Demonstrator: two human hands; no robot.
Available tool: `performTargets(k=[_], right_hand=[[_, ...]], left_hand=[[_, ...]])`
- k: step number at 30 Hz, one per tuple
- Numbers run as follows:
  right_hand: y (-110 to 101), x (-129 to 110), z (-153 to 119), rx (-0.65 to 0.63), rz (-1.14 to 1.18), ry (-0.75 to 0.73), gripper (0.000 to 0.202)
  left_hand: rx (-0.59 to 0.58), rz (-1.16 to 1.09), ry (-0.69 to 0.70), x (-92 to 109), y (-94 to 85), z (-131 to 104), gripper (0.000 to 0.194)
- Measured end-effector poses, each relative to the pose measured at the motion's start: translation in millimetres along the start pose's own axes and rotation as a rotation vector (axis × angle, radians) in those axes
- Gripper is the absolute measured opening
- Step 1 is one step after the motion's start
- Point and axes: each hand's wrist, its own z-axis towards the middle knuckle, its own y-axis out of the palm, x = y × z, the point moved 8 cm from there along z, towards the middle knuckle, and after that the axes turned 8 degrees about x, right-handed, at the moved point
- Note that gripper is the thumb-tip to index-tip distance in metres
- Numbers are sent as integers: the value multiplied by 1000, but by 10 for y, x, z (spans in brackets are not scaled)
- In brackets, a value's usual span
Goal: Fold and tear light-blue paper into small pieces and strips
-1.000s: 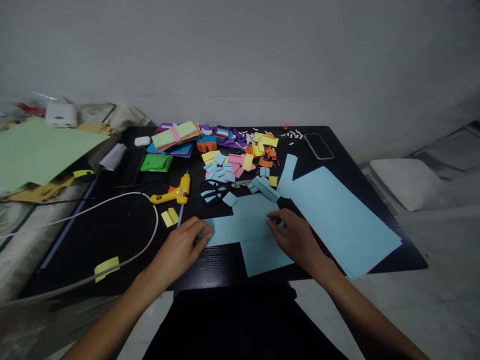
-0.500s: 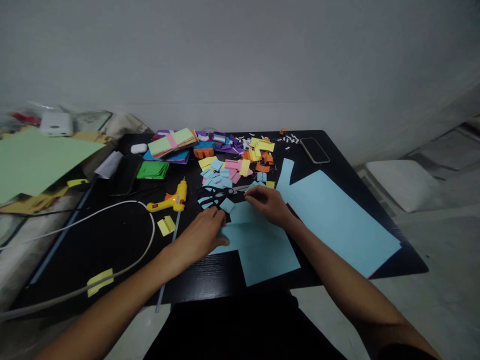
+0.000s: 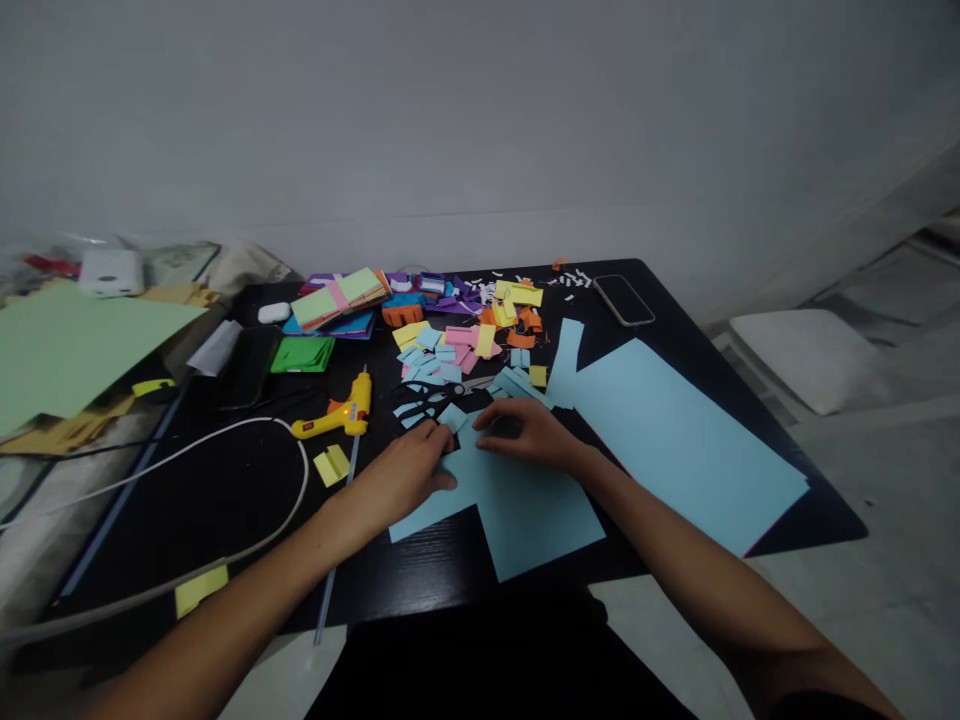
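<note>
A light blue sheet of paper [image 3: 536,520] lies near the table's front edge, under both my hands. Its left part, or a separate blue strip [image 3: 431,508], passes beneath my left hand [image 3: 412,462]. That hand rests with its thumb apart from its bent fingers, their tips beside a small blue paper piece [image 3: 452,417]. Over the sheet's upper part, my right hand [image 3: 529,432] has thumb and forefinger apart with nothing between them. Just beyond both hands are black-handled scissors [image 3: 429,395], partly among small blue paper pieces [image 3: 431,362].
More blue sheets [image 3: 679,440] lie at right, near a phone [image 3: 624,300]. A yellow glue gun [image 3: 341,408], a white cable [image 3: 304,470] and a green paper stack [image 3: 302,354] are at left. Coloured paper scraps [image 3: 465,340] cover the back. A white stool [image 3: 795,360] stands right.
My right hand has moved slightly left and nearer to me, its thumb and forefinger wider apart. More blue paper shows below my left hand. The view has shifted a little.
</note>
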Motion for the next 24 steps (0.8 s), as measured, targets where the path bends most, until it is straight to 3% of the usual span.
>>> performTargets(k=[4,11,14,19,24], right_hand=[[64,-44,-23,-35,-123,-56,21],[119,-83,-63,-25,-168,-136,24],[53,-69,-50,-14,-19,-41,33],[-23,40,-34,-32,330,197,49],[15,107,-41,-35,396,261,37]], left_hand=[[-2,118,-45,-45,-29,3,25],[-31,-136,38,-45,-59,31,14],[-43,-373,11,-104,-146,57,22],[49,-710,-181,-329,-317,87,36],[157,-914,-347,-536,-377,80,45]])
